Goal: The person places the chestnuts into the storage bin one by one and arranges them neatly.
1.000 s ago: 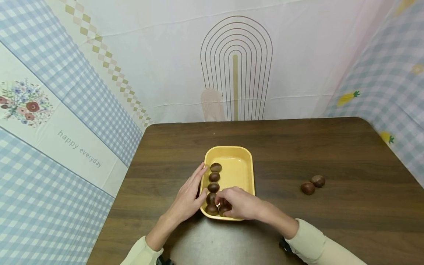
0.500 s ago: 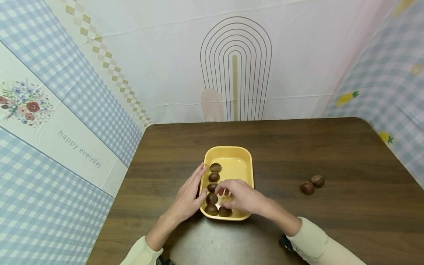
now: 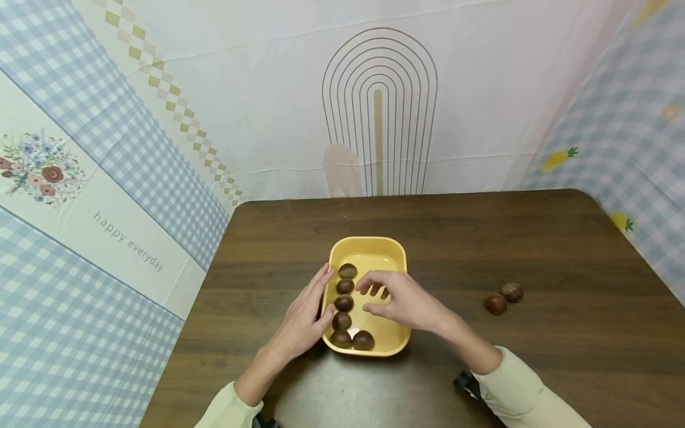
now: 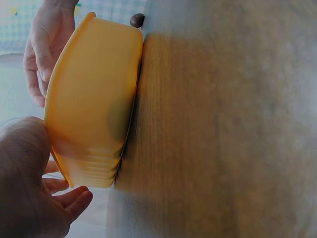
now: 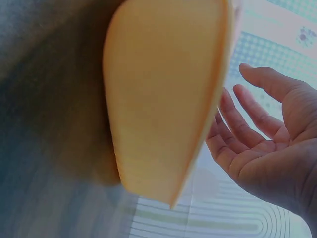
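Observation:
A yellow rectangular tray (image 3: pixel 393 342) stands on the table, its outer wall (image 4: pixel 94 84) filling much of the left wrist view. Inside it, several brown chestnuts (image 3: pixel 343 302) form a column along the left wall. One more chestnut (image 3: pixel 363 340) sits at the near end, right of the column's last one. My left hand (image 3: pixel 304 315) rests along the tray's left rim, fingers fairly straight and thumb at the edge. My right hand (image 3: pixel 404 300) hovers over the tray's middle and right side with fingers spread and loosely bent. In the right wrist view that hand (image 5: pixel 277 134) holds nothing.
Two loose chestnuts (image 3: pixel 504 298) lie together on the dark wooden table (image 3: pixel 455 238), well right of the tray. A patterned white cloth (image 3: pixel 267 119) hangs behind the table, with checked cloth (image 3: pixel 107 285) at the left side.
My right hand has let go of the chestnut at the tray's near end and risen up and away toward the tray's middle. The left hand stays at the rim.

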`<state>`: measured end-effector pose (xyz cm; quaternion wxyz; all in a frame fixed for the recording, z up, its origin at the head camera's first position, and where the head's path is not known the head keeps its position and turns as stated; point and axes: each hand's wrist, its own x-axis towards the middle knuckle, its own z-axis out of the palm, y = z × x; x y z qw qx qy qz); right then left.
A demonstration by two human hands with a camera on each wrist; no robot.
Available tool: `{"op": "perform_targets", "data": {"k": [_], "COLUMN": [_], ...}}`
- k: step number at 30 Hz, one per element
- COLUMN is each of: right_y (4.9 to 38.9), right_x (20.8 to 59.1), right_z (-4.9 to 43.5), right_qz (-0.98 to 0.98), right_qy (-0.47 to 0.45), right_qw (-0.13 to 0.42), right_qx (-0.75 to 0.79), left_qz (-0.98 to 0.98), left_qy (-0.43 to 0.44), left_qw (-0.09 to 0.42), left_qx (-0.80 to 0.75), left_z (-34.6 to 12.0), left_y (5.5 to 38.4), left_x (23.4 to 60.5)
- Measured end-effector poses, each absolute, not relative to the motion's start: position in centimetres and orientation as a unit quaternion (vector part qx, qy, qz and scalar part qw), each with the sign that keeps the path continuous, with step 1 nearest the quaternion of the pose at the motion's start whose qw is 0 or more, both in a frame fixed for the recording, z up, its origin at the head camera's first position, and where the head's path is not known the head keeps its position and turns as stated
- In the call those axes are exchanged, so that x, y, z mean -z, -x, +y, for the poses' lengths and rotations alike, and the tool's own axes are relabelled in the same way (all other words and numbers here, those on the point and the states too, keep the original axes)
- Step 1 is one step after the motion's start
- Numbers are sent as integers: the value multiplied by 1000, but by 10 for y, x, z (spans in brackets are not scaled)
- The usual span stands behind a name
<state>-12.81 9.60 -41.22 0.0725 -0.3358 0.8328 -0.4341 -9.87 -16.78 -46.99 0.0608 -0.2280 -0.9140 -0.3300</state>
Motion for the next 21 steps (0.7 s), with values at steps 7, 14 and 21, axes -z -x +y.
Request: {"op": "perform_targets", "data": {"k": [7, 14, 21], "right_y": [131, 132, 131], "right_x": [403, 395, 394], "right_z": [115, 147, 190], "right_qz": [826, 826, 830], "right_qy": [312, 256, 216], "right_qw": [37, 31, 17], "right_qx": [467, 501, 514], "left_qz": [-915, -915, -914], "left_qy": [227, 228, 228], "left_qw": [59, 60, 59], "left_qx": [328, 327, 330], "left_z": [-169, -169, -168], "left_y": [99, 99, 99], "left_x": [471, 471, 470]}}
